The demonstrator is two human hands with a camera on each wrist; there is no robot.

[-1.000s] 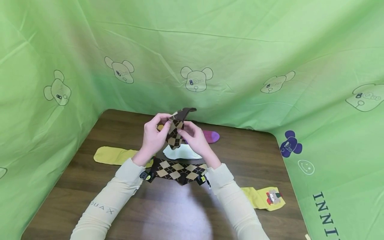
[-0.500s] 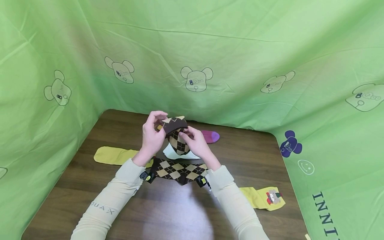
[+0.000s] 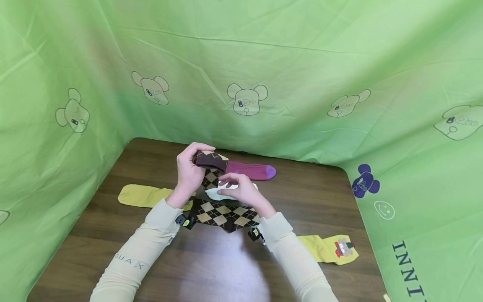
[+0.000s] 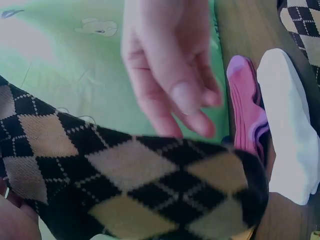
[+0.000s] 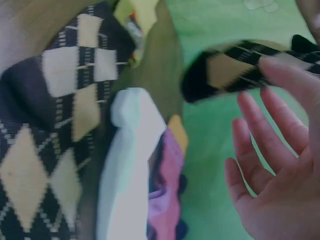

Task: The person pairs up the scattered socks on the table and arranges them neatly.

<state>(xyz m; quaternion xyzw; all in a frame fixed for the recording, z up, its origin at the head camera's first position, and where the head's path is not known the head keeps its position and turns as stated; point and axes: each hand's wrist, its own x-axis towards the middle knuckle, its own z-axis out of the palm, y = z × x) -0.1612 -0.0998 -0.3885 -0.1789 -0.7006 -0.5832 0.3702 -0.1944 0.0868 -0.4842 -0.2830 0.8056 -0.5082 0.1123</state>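
A green curtain point(image 3: 294, 50) printed with bear heads surrounds a wood-grain table point(image 3: 222, 268) and rises beyond the white sock point(image 3: 213, 194) lying there. Two cream sleeves point(image 3: 130, 256) come in from the near side of the white sock. A yellow sock point(image 3: 145, 196) lies left of it, partly hidden by the left arm; a yellow animal-face sock point(image 3: 328, 250) lies right of it and nearer the person. A flat argyle sock point(image 3: 222, 213) lies just on its near side, a magenta sock point(image 3: 250, 171) with a lilac toe on its far side. The left hand point(image 3: 189, 171), beyond and left of the white sock, grips a raised argyle sock point(image 3: 212, 160), fingers curled round one side. The right hand point(image 3: 243, 191) is over the white sock, fingers parted and loosely bent; whether they touch any sock cannot be told. Small black cameras point(image 3: 186, 221) sit at the wrists, nearer than the white sock.
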